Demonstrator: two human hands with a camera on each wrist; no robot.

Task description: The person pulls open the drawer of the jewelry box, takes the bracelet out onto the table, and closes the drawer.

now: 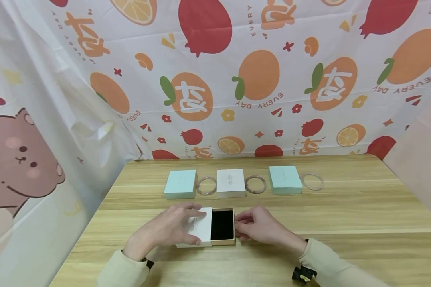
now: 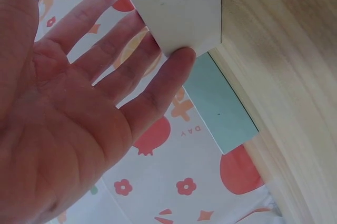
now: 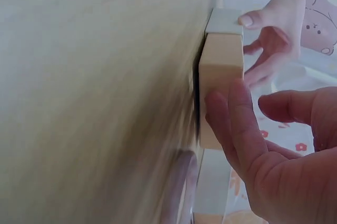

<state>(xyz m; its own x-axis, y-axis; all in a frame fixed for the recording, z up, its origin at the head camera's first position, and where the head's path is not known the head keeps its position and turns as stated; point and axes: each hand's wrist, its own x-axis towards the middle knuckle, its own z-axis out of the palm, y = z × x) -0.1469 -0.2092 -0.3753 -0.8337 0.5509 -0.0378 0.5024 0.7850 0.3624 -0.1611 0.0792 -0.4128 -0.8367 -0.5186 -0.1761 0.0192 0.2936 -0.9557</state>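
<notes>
In the head view a white sliding box lies on the table, its white sleeve [image 1: 202, 227] at the left and its kraft-brown inner tray [image 1: 222, 242] standing partly out at the right. A black pad [image 1: 222, 225] lines the tray. My left hand [image 1: 169, 227] holds the sleeve, thumb along the near edge and fingers reaching over toward the far side. My right hand [image 1: 260, 225] is at the tray's right end. In the right wrist view its fingertips [image 3: 239, 90] touch the end wall of the brown tray [image 3: 221, 77], with the thumb standing apart.
Behind, a row holds a mint box [image 1: 180, 183], a white box [image 1: 231, 182] and another mint box [image 1: 285, 179]. To the right of each lies a clear bangle-like ring: a left ring [image 1: 198, 187], a middle ring [image 1: 256, 192] and a right ring [image 1: 313, 189]. A fruit-print curtain [image 1: 215, 87] hangs behind the table.
</notes>
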